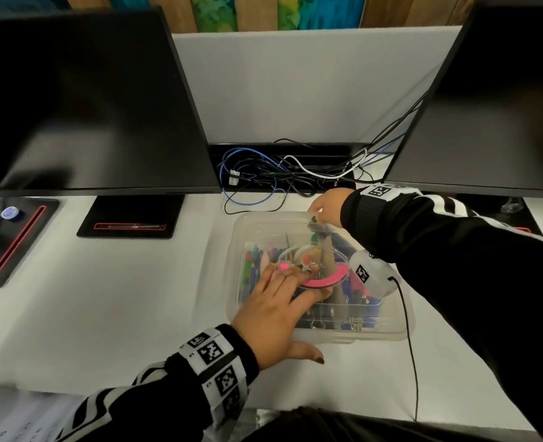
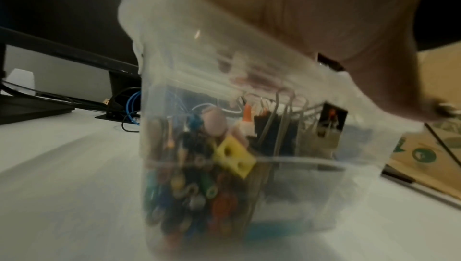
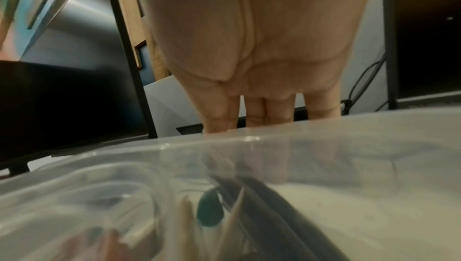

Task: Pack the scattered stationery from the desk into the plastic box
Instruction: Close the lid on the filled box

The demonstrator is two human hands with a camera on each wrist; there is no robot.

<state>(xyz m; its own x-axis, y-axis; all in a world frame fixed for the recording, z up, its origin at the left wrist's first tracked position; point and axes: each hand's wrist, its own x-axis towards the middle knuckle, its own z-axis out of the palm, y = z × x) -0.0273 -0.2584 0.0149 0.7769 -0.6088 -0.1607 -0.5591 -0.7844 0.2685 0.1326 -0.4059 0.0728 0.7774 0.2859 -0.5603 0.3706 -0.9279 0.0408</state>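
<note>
On the desk (image 1: 120, 298), flat left hand (image 1: 270, 317) presses the box (image 1: 375, 334) — slick, loaded, probably best held by its rim — right hand (image 1: 326, 205) at far edge, grip unclear.

2 black monitors (image 1: 88, 100) flank a grey desk partition (image 1: 311, 84).

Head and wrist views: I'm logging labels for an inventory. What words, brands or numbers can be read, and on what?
No text is readable.
Left wristband: square code markers; tiny characters beside them too small to read.
Paper: print blurred.
Cardboard: green logo and print blurred.
</note>
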